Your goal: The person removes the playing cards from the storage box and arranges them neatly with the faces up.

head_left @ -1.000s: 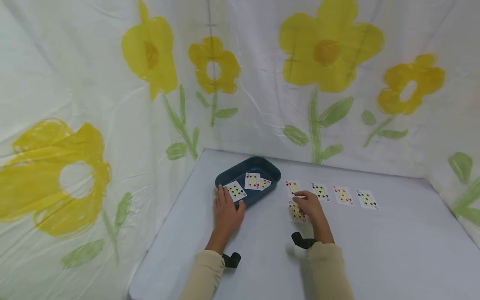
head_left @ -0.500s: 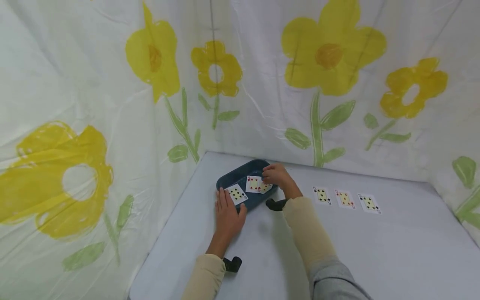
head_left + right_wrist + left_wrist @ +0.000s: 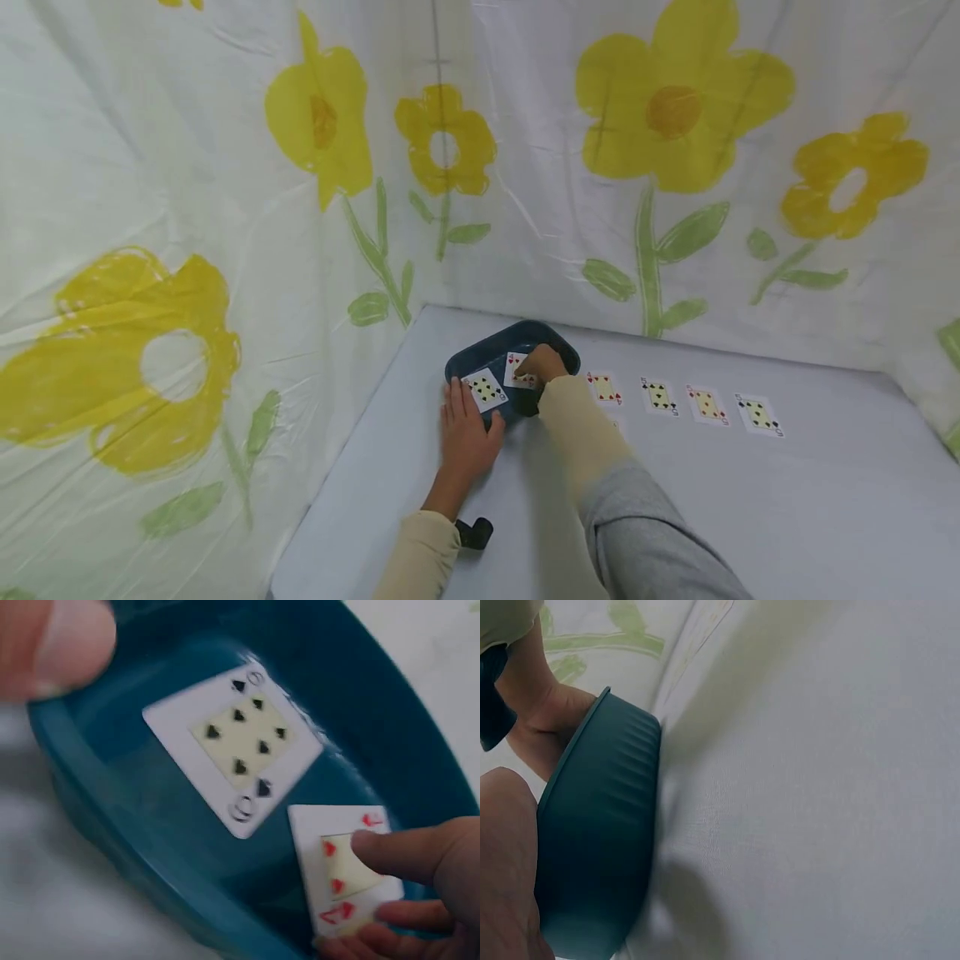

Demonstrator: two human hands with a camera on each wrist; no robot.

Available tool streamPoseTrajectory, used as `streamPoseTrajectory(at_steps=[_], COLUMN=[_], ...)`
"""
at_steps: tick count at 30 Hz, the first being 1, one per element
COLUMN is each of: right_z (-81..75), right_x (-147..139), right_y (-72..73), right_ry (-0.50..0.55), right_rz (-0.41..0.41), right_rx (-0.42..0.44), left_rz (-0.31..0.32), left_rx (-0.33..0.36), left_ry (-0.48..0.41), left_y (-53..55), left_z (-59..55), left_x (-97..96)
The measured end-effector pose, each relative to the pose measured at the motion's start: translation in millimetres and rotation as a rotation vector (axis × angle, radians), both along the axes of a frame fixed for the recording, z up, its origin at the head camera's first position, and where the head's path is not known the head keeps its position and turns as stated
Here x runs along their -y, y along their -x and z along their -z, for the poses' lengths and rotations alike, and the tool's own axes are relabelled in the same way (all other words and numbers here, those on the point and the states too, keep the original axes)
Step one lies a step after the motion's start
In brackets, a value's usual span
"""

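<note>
A dark teal tray (image 3: 480, 351) stands on the table, with playing cards inside. My left hand (image 3: 468, 442) rests on its near left rim, fingers straight and thumb spread apart. Close to those fingertips lies a six of spades (image 3: 487, 390), flat on the tray's bottom. My right hand (image 3: 543, 364) reaches into the tray's right part. In the right wrist view, its thumb lies on the face of a hearts card (image 3: 349, 859) and its fingers meet the card's lower edge, pinching it. Another card, seen there earlier, is hidden by this hand.
Right of the tray, a red-suited card (image 3: 603, 388) lies face up, with a partly hidden card (image 3: 618, 425) below it. Farther right come a black-suited card (image 3: 660, 397), a red five (image 3: 707, 405) and a black five (image 3: 759, 415). A flowered curtain (image 3: 525, 250) hangs behind the table.
My right hand has gone from the cards on the table to the tray's far right side, then down onto the hearts card. The left hand has stayed on the rim.
</note>
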State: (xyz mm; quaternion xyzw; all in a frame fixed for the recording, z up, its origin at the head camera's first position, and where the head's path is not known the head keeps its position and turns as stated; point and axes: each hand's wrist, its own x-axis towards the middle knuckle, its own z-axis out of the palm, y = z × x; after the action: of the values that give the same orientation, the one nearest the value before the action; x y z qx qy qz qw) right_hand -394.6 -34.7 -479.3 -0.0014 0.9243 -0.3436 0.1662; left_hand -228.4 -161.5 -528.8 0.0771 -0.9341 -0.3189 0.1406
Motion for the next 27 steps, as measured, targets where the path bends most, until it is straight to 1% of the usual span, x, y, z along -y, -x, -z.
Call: streamPoseTrajectory(at_steps=[3,6,11,16,22,25,27], right_z=[3.9,7.9,12.8,10.4,12.2,12.6,13.3], right_x=[6,12,19,22,21,19,17], right_y=[-8.1,-14.3,-17.6,-17.0,-13.8,-11.8,-10.2], right_ry=[-0.072,-0.161,-0.229,-0.227,-0.195,-0.162,-0.112], right_rz=[-0.011,-0.02,0.004,0.039,0.04,0.038,0.046], right_rx=[-0.048,-0.118,-0.153,-0.155,-0.13,-0.121,-0.107], left_rz=[0.005,0.001,0.0,0.009,0.014,0.015,0.016], left_rx=[0.013,0.011,-0.007,-0.003,-0.006,-0.014,-0.013], left_ry=[0.004,-0.004,-0.014,0.01,0.017,0.018,0.022], left_y=[-0.9,-2.9,-5.8,-4.9,-2.7,-1.4,-0.9], left_z=[0.5,0.7,-1.2,-2.9,-2.5,-1.5,-1.4], left_x=[-0.3,-0.4,0.7,2.0,2.8,2.4,1.8])
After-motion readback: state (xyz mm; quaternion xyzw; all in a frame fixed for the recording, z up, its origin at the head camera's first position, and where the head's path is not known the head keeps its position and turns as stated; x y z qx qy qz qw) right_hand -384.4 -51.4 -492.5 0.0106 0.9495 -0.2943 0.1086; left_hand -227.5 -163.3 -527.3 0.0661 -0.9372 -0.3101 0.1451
